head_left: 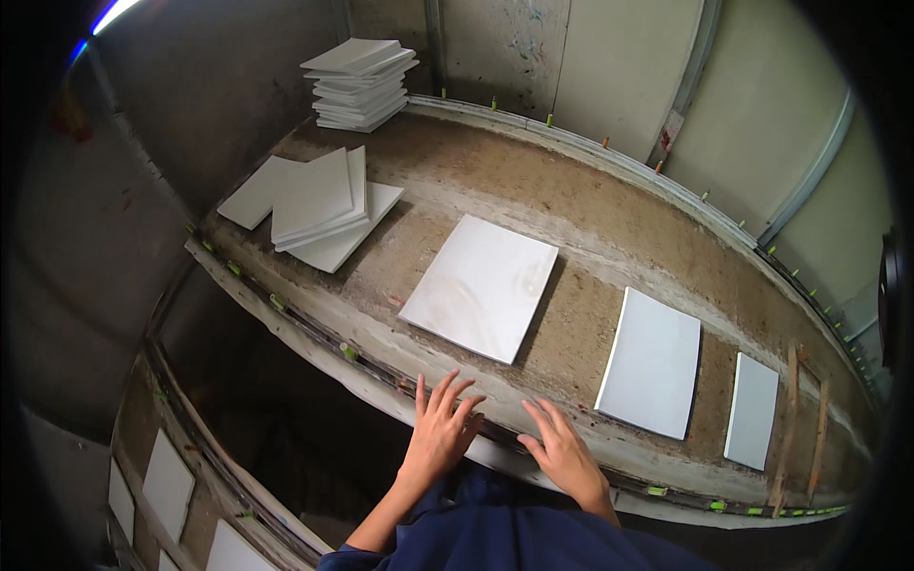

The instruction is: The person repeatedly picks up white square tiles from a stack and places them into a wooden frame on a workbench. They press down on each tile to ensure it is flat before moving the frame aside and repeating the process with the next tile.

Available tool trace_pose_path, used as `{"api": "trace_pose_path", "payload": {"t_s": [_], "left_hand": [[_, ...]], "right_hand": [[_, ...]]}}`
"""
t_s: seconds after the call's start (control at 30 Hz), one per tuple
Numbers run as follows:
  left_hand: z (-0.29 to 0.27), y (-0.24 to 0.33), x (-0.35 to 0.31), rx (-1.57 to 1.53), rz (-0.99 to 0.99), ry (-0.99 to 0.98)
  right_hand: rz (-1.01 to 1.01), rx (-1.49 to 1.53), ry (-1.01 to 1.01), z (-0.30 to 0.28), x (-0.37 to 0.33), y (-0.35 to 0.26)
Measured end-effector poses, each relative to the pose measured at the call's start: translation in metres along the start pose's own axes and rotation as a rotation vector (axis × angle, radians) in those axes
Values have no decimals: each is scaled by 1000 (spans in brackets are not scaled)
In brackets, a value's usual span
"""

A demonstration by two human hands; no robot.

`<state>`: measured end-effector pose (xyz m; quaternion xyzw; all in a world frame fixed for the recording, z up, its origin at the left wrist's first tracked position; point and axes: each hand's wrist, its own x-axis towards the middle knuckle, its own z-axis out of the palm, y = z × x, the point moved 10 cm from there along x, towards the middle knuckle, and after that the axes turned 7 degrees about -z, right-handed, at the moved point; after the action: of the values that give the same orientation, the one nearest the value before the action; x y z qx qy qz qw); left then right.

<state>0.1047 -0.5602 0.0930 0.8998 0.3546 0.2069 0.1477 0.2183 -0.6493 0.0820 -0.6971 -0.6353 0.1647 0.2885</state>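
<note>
Both my hands hover at the near edge of a long brown work surface [571, 314], fingers apart and holding nothing. My left hand [443, 423] has its fingers spread upward, just short of a white rectangular panel [481, 285] with faint smudges. My right hand [564, 447] is beside it, fingers slightly curled, between that panel and a second white panel [649, 364] to the right. Farther right lies a third white panel [752, 409]. None of the panels is touched by either hand.
At the far left end stands a tall stack of white panels [362, 86]; several looser ones [319, 200] overlap nearer. Green clips [348, 352] line the surface's edges. A wooden frame [800, 428] lies at right. Lower left, a second surface holds more panels [169, 485], across a dark gap.
</note>
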Motion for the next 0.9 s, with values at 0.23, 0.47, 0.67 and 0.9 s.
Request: {"api": "trace_pose_path", "payload": {"t_s": [0.23,0.47,0.67,0.9], "left_hand": [[31,-54,14,-138,123,-266],[24,-67,11,-274,130,-312],[-52,-121,56,-640,-2,-540],[-173,-339,109,-85,-356,148]], "right_hand": [[-29,155,-142,78,30,-15],[69,31,-200,92,41,-14],[256,-10,-122,72,94,-20],[156,-387,26,65,241,-85]]}}
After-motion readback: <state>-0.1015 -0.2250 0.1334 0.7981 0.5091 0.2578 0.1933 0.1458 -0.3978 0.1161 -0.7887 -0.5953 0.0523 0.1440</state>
